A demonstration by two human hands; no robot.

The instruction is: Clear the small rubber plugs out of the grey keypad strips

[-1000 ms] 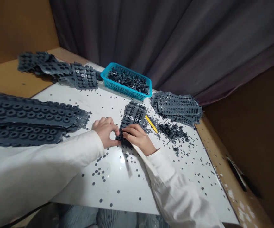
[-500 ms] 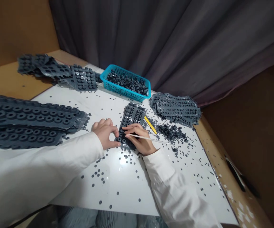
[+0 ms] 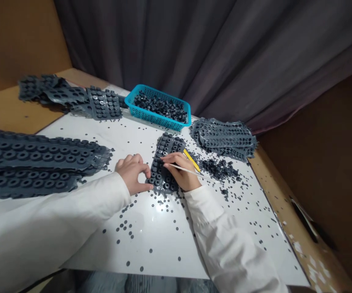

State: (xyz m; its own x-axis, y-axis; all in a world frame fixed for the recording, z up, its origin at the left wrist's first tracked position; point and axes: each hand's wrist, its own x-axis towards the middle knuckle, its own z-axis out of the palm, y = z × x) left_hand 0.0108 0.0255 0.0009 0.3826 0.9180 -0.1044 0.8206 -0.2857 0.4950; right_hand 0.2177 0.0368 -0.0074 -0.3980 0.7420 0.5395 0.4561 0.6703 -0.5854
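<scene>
A dark grey moulded rubber sheet (image 3: 160,174) with rows of ring-shaped parts lies on the white table in front of me. My left hand (image 3: 132,173) grips its near left edge, thumb and index finger curved against it with a gap between them. A thin white stick (image 3: 191,171) is pinched in my right hand (image 3: 180,171), which is over the sheet's right half. That hand's fingertips are close to the rings, and the stick's tip is hidden there. Just past my right hand, partly behind it, lies a yellow pen-like tool (image 3: 192,160).
A blue basket (image 3: 157,121) of small dark parts stands at the back. Moulded sheets (image 3: 26,156) are stacked left, with more (image 3: 104,103) behind. Punched-out sheets (image 3: 224,136) and a pile of dark bits (image 3: 220,169) lie right. Small discs (image 3: 125,226) dot the white table (image 3: 103,256).
My right hand has moved slightly away from me up the sheet, with the stick in it, uncovering more of the near rings. My left hand stays at the edge. The view has shifted slightly.
</scene>
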